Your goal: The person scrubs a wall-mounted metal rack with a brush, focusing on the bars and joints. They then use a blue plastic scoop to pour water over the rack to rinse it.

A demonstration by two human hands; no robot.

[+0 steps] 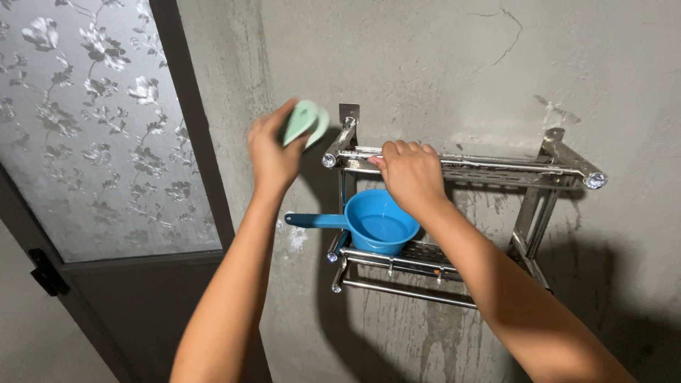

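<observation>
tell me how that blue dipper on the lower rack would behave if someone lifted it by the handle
The blue dipper looks like rigid plastic, so probably stiff and light. Its long handle juts left past the metal rack, so the bowl would likely tilt when lifted by the end. Whether it holds water is unclear; if so, it would be heavier and could spill.

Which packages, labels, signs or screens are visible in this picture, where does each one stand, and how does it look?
None is in view: no package, label, sign or screen.
The left hand holds only a plain pale green soft object, with no print that shows.
The right hand grips the top rail of the shiny metal wall rack.
The blue plastic dipper with a long handle is unmarked.
</observation>
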